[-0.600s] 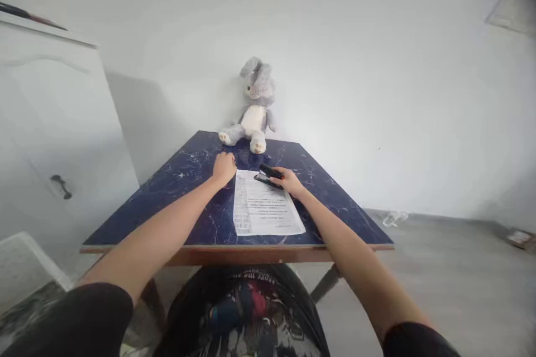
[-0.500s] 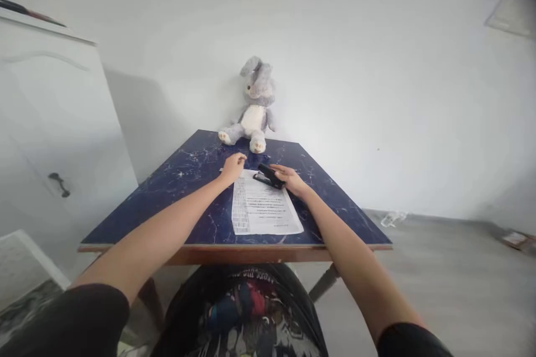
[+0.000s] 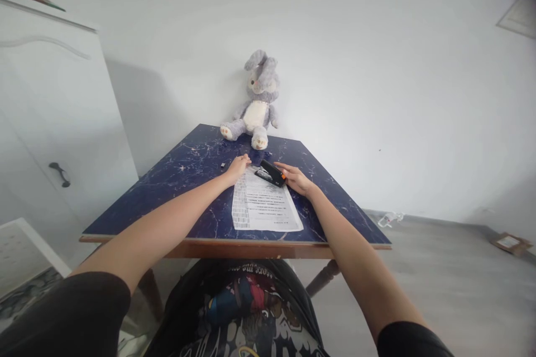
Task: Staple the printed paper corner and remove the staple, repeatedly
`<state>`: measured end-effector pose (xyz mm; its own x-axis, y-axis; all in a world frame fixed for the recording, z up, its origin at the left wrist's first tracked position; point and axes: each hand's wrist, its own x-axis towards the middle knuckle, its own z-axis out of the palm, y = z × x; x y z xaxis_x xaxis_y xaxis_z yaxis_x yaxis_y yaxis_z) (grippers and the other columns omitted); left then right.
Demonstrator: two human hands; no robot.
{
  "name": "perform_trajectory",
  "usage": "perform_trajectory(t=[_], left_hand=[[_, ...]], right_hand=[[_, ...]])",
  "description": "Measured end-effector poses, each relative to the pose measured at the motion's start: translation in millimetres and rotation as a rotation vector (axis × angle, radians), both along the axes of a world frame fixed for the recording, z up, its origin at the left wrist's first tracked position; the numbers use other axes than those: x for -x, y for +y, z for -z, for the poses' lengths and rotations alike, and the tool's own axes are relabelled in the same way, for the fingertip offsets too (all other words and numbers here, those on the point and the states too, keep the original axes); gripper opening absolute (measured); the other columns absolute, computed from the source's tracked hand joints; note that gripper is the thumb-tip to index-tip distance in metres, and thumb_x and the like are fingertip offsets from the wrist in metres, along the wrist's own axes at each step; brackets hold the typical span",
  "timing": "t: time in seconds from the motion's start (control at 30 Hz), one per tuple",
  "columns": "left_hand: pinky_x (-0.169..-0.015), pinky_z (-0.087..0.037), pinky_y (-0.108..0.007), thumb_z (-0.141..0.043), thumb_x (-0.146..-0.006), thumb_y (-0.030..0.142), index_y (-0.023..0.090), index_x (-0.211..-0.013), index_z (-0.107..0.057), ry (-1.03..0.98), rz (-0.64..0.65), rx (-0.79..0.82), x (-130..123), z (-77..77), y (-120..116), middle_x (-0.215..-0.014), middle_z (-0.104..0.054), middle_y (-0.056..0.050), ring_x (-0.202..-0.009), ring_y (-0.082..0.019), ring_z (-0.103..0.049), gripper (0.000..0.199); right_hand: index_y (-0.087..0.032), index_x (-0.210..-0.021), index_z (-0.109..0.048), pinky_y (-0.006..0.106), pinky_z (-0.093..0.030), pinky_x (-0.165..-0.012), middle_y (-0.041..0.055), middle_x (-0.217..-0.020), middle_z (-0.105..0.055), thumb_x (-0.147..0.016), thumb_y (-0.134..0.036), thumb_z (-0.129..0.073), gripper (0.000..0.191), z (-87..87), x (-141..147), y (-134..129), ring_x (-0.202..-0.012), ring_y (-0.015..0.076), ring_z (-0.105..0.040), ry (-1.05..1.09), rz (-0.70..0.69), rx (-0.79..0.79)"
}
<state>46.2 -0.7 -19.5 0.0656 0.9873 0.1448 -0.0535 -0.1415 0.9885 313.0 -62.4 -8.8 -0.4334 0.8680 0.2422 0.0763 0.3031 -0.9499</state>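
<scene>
A black stapler [image 3: 271,174] with an orange part at its rear end lies over the upper part of a printed sheet of paper [image 3: 266,213]. My right hand [image 3: 295,179] is closed around the stapler's rear end, thumb on the near side and fingers on the far side. At the sheet's upper left corner is my left hand [image 3: 239,167], its fingertips pinched together near the stapler's front. Whatever sits between those fingertips is too small to make out. Left of this hand, a small grey piece [image 3: 223,165] rests on the table.
The blue marbled table [image 3: 167,201] has a wooden front edge. A grey plush rabbit [image 3: 256,114] sits at its back against the wall. To the left stands a white cabinet [image 3: 62,111]. A cardboard piece [image 3: 511,242] lies on the floor at far right.
My left hand has moved slightly right, toward the stapler's front, uncovering the small grey piece. The stapler has turned a little in my right hand, and its orange part now shows.
</scene>
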Motion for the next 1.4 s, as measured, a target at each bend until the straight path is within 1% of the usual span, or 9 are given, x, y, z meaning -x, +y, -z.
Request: perform_trajectory(t=[0.23,0.47,0.57,0.67,0.8,0.93,1.13,1.27,1.4], left_hand=[[-0.091,-0.055,-0.033,-0.069,-0.089,0.026,0.015,-0.086,-0.07,-0.038,-0.04,0.027,2,-10.4,-9,-0.092,-0.077,-0.009,-0.097,-0.023,-0.074,0.011],[-0.078,-0.06,-0.032,-0.076,-0.089,0.023,0.01,-0.082,-0.069,-0.344,0.22,0.161,4,-22.6,-23,-0.081,-0.075,-0.012,-0.075,-0.019,-0.073,0.016],[-0.075,-0.061,-0.03,-0.081,-0.083,0.013,0.009,-0.075,-0.068,-0.342,0.169,0.202,4,-23.3,-23,-0.073,-0.074,-0.011,-0.069,-0.017,-0.072,0.016],[-0.075,-0.063,-0.033,-0.082,-0.081,0.011,0.01,-0.072,-0.067,-0.286,0.032,0.191,7,-23.0,-20,-0.07,-0.072,-0.011,-0.067,-0.019,-0.073,0.017],[-0.071,-0.062,-0.033,-0.076,-0.087,0.021,0.011,-0.087,-0.073,-0.163,-0.169,-0.16,14,-27.7,-17,-0.078,-0.075,-0.01,-0.068,-0.019,-0.074,0.011],[-0.077,-0.063,-0.034,-0.072,-0.09,0.034,0.014,-0.116,-0.075,-0.033,-0.111,-0.447,15,-37.8,-25,-0.092,-0.078,-0.009,-0.079,-0.02,-0.075,0.033],[-0.102,-0.057,-0.04,-0.075,-0.086,0.034,0.02,-0.129,-0.07,0.16,0.168,-0.503,3,-48.8,-58,-0.103,-0.079,-0.007,-0.096,-0.024,-0.076,0.046],[-0.095,-0.059,-0.037,-0.076,-0.085,0.034,0.022,-0.123,-0.066,0.222,0.275,-0.525,-2,-50.0,-70,-0.095,-0.079,-0.006,-0.091,-0.024,-0.077,0.041],[-0.09,-0.058,-0.035,-0.069,-0.092,0.042,0.022,-0.119,-0.063,0.302,0.264,-0.591,1,-54.4,-71,-0.097,-0.078,-0.008,-0.091,-0.025,-0.076,0.034]], right_hand=[[-0.02,-0.135,-0.068,0.047,-0.053,-0.106,0.0095,-0.126,-0.075,-0.087,-0.018,-0.068,0.049,-6.6,27,-4,-0.114,0.0293,-0.071,-0.527,0.307,-0.635],[-0.02,-0.144,-0.061,0.053,-0.038,-0.123,0.0115,-0.147,-0.063,-0.1,-0.002,-0.042,0.052,-19.0,51,-24,-0.141,0.0258,-0.055,-0.877,0.258,-1.205],[-0.02,-0.141,-0.063,0.053,-0.038,-0.122,0.0122,-0.145,-0.064,-0.1,-0.003,-0.044,0.048,-19.5,58,-25,-0.139,0.0265,-0.057,-0.92,0.219,-1.213],[-0.019,-0.138,-0.065,0.051,-0.043,-0.118,0.0128,-0.14,-0.068,-0.095,-0.003,-0.048,0.049,-17.6,55,-21,-0.132,0.0271,-0.062,-0.802,0.357,-1.059],[-0.017,-0.133,-0.068,0.043,-0.056,-0.1,0.0107,-0.122,-0.076,-0.086,-0.017,-0.067,0.047,-12.0,44,-10,-0.109,0.0281,-0.072,-0.508,0.552,-0.64],[-0.019,-0.124,-0.072,0.042,-0.056,-0.097,0.0075,-0.112,-0.078,-0.082,-0.027,-0.074,0.043,-6.0,40,-3,-0.099,0.0265,-0.073,-0.47,0.406,-0.435],[-0.025,-0.147,-0.058,0.05,-0.041,-0.119,0.0142,-0.145,-0.059,-0.097,-0.038,-0.065,0.052,-21.3,49,-16,-0.136,0.0297,-0.053,-0.42,0.456,-0.857],[-0.027,-0.133,-0.069,0.041,-0.051,-0.11,0.0103,-0.131,-0.067,-0.106,-0.032,-0.05,0.034,-27.5,56,-25,-0.12,0.0231,-0.062,-0.464,0.281,-1.001],[-0.023,-0.114,-0.077,0.038,-0.055,-0.101,0.0097,-0.116,-0.073,-0.105,-0.032,-0.05,0.03,-25.9,52,-19,-0.107,0.0222,-0.066,-0.405,0.371,-0.996]])
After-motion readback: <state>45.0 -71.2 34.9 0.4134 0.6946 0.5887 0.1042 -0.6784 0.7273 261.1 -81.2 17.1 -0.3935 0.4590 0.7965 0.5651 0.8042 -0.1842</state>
